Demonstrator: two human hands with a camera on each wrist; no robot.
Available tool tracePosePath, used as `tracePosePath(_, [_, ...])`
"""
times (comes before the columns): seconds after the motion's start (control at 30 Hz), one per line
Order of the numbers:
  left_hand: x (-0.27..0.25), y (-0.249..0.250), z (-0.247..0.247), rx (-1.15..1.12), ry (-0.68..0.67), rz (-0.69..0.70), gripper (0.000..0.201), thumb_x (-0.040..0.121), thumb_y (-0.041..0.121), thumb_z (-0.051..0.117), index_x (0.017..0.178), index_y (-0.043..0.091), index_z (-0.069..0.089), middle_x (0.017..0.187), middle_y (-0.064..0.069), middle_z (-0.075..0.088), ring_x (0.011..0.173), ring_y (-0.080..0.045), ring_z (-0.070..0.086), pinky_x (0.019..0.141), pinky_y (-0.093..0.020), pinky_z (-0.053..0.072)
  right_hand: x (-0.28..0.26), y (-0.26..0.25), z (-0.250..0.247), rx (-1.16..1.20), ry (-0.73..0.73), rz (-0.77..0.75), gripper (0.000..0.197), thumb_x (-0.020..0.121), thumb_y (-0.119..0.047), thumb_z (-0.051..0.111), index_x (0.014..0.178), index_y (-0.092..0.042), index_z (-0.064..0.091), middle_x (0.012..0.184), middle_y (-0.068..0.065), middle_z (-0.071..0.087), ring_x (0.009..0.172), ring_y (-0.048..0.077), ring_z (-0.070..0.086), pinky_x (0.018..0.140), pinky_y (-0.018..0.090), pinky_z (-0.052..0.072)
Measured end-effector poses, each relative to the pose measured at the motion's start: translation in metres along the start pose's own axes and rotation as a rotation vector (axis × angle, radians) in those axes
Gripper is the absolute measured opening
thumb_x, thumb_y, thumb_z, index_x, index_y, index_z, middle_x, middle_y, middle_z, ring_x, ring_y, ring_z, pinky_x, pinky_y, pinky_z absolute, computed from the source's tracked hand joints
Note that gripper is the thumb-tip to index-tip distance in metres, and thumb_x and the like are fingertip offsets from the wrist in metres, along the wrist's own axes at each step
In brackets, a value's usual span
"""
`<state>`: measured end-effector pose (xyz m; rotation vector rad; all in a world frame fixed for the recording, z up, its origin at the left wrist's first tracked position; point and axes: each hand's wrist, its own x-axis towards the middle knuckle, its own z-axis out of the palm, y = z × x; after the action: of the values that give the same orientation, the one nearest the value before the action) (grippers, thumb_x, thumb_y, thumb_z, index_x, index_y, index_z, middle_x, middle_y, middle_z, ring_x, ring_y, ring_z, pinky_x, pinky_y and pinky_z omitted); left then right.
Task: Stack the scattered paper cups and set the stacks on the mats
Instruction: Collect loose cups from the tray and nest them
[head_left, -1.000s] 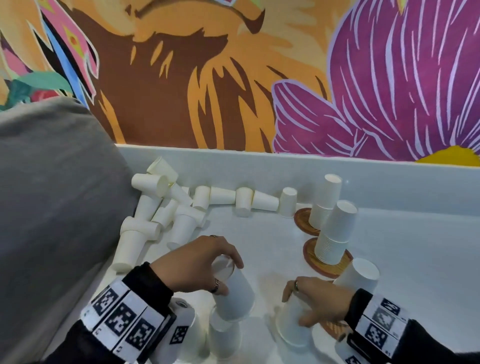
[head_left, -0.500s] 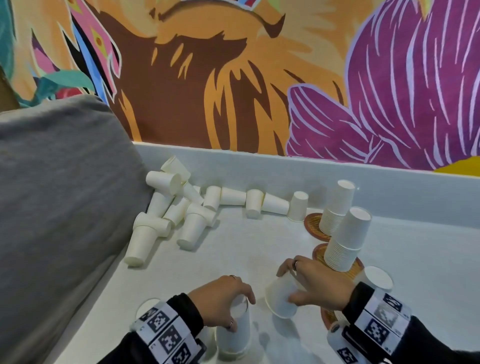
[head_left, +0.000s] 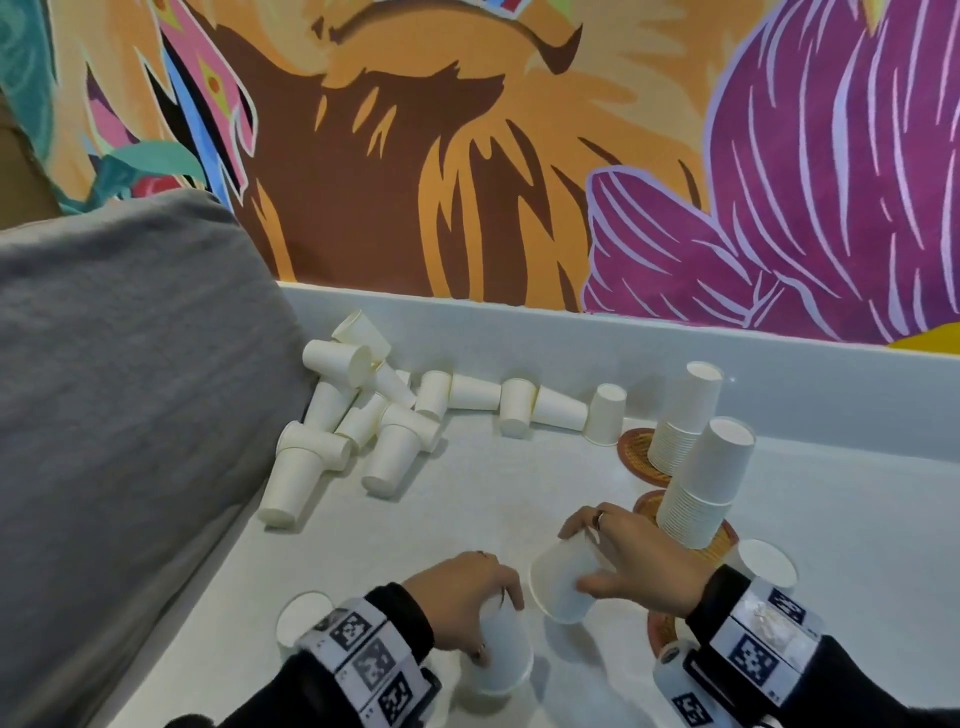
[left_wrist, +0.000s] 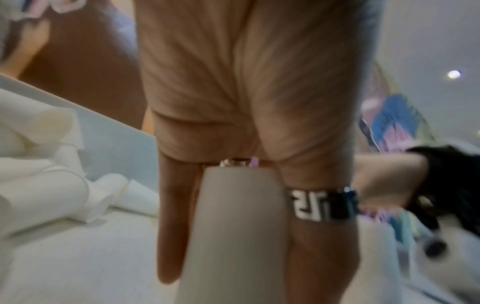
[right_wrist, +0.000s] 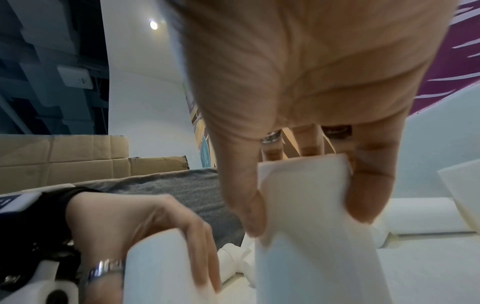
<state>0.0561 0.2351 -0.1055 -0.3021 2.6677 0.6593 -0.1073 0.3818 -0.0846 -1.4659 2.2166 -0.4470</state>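
Note:
My left hand (head_left: 496, 626) grips the top of an upside-down white paper cup stack (head_left: 501, 670) standing on the table near the front edge; the left wrist view shows the same stack (left_wrist: 233, 236) between its fingers. My right hand (head_left: 576, 558) holds a single cup (head_left: 558, 587) tilted in the air, just right of the left hand; thumb and fingers pinch this cup (right_wrist: 306, 197) by its base. Two tall cup stacks stand on woven mats: the far stack (head_left: 680, 421) and the nearer stack (head_left: 709, 483). Several loose cups (head_left: 363, 415) lie scattered at the back left.
A single upside-down cup (head_left: 766, 564) stands beside my right wrist, by a third mat (head_left: 660, 631). Another cup (head_left: 304, 616) stands by my left wrist. A grey cushion (head_left: 130, 415) borders the table on the left; a low white wall (head_left: 519, 338) runs along the back.
The left hand lowered its cup onto the cup below it and stays there. The right hand lifted its cup off the table, tilted it and brought it toward the left hand.

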Motion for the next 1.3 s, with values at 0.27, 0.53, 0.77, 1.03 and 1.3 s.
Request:
tracePosePath(0.27, [-0.073,-0.028,-0.062,-0.286,0.49,-0.029,0.051,0.061,0.024,0.082,0.102,0.042,0.059,0.103,0.011,0.058,0.093,-0.007,0.053,0.079,-0.025,0.047,0.011,-0.016,-0.009,0.092,0.169,-0.051,0.04,0.078,-0.031,0.07,0.109,-0.039,0.046,0.118,-0.009,0.05,0.104,0.007,0.05,0.078,0.007,0.04])
tracePosePath(0.53, [-0.125,-0.072,-0.076,-0.252,0.525,-0.16,0.05,0.061,0.021,0.08,0.101,0.044,0.059,0.1,0.011,0.058,0.089,-0.005,0.053,0.071,-0.019,0.046,0.029,-0.064,-0.005,0.139,0.179,-0.21,0.039,0.076,-0.03,0.071,0.103,-0.045,0.046,0.116,-0.01,0.052,0.104,0.006,0.05,0.083,0.009,0.041])
tracePosePath(0.77, [-0.133,-0.099,-0.066,-0.118,0.372,-0.276,0.055,0.066,0.017,0.078,0.11,0.04,0.054,0.106,0.018,0.048,0.101,-0.006,0.044,0.077,-0.018,0.04,0.043,-0.101,0.017,0.173,-0.058,-0.35,0.04,0.074,-0.027,0.073,0.102,-0.045,0.052,0.115,-0.008,0.052,0.106,0.006,0.05,0.092,0.023,0.046])
tracePosePath(1.03, [-0.122,-0.105,-0.059,-0.046,0.269,-0.236,0.054,0.07,0.016,0.075,0.115,0.035,0.053,0.105,0.011,0.045,0.097,-0.006,0.041,0.072,-0.016,0.033,0.066,-0.127,0.054,-0.048,-0.258,-0.366,0.047,0.074,-0.025,0.071,0.117,-0.031,0.053,0.115,0.001,0.055,0.105,0.016,0.051,0.094,0.033,0.043])
tracePosePath(1.3, [-0.123,-0.109,-0.063,-0.018,0.251,-0.218,0.053,0.072,0.014,0.074,0.117,0.032,0.053,0.11,0.008,0.046,0.096,-0.007,0.039,0.071,-0.018,0.033,0.092,-0.122,0.088,-0.302,-0.362,-0.263,0.051,0.079,-0.021,0.066,0.127,-0.023,0.047,0.126,0.007,0.05,0.118,0.026,0.044,0.1,0.037,0.039])
